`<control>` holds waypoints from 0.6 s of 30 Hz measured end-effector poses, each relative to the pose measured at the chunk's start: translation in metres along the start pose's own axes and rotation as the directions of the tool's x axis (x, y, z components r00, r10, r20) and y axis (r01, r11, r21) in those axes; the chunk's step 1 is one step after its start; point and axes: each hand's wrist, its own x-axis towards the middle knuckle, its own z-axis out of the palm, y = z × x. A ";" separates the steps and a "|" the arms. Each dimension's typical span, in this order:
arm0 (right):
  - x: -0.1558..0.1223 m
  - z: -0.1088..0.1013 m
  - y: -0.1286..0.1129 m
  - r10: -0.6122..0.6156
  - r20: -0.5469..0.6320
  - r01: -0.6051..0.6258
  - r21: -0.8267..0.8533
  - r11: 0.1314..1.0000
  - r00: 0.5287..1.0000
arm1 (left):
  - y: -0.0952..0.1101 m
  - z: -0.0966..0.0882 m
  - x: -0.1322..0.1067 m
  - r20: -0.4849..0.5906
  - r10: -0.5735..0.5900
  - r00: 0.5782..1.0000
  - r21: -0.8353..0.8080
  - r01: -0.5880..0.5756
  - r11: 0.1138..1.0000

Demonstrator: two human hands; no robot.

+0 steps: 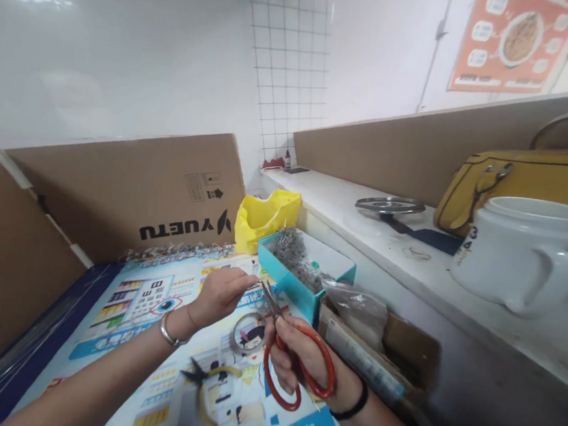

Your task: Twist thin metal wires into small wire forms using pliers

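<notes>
My right hand (286, 359) grips a pair of scissors (328, 364) by its red handles. The metal blades point up and away from me, with their tips near my left fingertips. Thumb and fingers of my left hand (219, 298) are pinched together beside those tips; what they hold, if anything, is too small to make out. Beneath the hands, a coil of thin wire (235, 334) lies on the printed sheet (122, 351). Nearer to me rest pliers with yellow handles (201, 402) and dark jaws.
A teal box (284, 285) holds tangled thin wire pieces. Behind it stands a yellow bag (248, 230); an open cardboard box (365, 358) sits to the right. Along the white ledge (336, 194) are a pot lid (390, 204), a white mug (506, 254) and a yellow handbag (533, 177). Cardboard panels (115, 190) border the left.
</notes>
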 end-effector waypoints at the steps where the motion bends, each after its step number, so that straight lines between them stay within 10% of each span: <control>1: -0.001 0.000 0.002 0.024 0.012 -0.024 -0.035 0.999 1.000 | -0.001 -0.005 -0.005 0.030 0.030 0.999 0.033 -0.031 0.999; 6: -0.005 0.006 0.010 0.019 0.038 -0.005 -0.341 0.940 0.999 | 0.002 -0.024 -0.030 0.170 0.088 0.981 0.033 -0.095 0.995; 13: -0.011 0.004 0.020 0.255 0.167 -0.253 -0.037 0.967 0.952 | 0.013 -0.037 -0.049 0.222 0.094 0.970 0.056 -0.109 0.992; 18: -0.019 0.009 0.025 0.221 0.134 -0.198 -0.163 0.967 0.966 | 0.021 -0.043 -0.053 0.242 0.075 0.967 -0.050 -0.065 0.997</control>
